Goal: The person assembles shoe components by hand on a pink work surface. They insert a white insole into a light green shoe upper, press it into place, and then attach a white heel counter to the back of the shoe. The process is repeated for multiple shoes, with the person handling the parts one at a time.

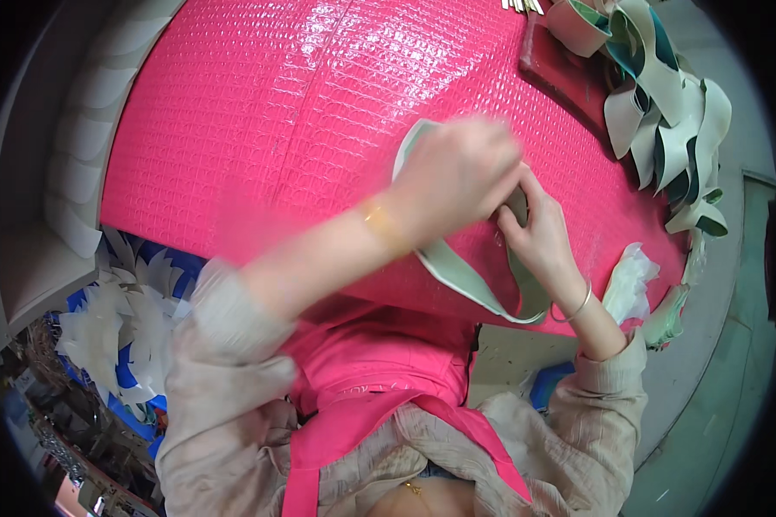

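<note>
A pale green and white curved strip (pixel 457 274), which looks like a shoe upper piece, forms a loop over the pink table near me. My right hand (pixel 541 231) grips the strip's right side, thumb and fingers pinched together. My left hand (pixel 467 164) crosses above the loop, blurred by motion, its fingers curled into a fist close to the right fingertips. Whatever it holds is hidden. Part of the strip shows beyond the left hand, and the rest passes beneath the wrist.
Glossy pink sheeting covers the table (pixel 259 112). A heap of similar white and green pieces (pixel 664 112) lies at the far right, beside a dark red block (pixel 565 73). Crumpled clear plastic (pixel 631 283) sits at the right edge. White scraps (pixel 116 323) fill a blue container at left.
</note>
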### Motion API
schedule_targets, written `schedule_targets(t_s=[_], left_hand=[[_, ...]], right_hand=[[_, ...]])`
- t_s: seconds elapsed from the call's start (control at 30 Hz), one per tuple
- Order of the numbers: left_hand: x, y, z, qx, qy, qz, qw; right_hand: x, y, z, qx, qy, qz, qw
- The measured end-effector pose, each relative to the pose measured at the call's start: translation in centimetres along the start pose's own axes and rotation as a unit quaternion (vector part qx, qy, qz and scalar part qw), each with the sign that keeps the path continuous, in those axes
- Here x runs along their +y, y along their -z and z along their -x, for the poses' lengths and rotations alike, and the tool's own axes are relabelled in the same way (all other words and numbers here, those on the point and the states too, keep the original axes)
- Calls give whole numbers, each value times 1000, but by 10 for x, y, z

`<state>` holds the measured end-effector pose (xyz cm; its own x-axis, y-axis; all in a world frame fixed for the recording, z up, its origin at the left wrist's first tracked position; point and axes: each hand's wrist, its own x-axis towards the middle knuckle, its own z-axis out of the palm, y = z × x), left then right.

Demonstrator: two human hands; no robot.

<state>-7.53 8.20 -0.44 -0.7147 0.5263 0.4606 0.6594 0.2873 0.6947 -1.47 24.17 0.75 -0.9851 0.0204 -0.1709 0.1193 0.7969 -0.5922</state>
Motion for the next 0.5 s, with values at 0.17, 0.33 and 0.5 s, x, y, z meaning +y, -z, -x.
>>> schedule_targets(t_s=[0.17, 0.33, 0.5], left_hand=[[-6, -8, 74, -40, -31, -113, 992], [3, -15, 75, -27, 30, -87, 995], [27, -37, 80, 0, 66, -97, 993]], right_hand=[[-12, -11, 9, 57, 109, 147, 982], [-7, -19, 9, 77, 102, 187, 974], [6, -2, 1, 45, -4, 46, 998]])
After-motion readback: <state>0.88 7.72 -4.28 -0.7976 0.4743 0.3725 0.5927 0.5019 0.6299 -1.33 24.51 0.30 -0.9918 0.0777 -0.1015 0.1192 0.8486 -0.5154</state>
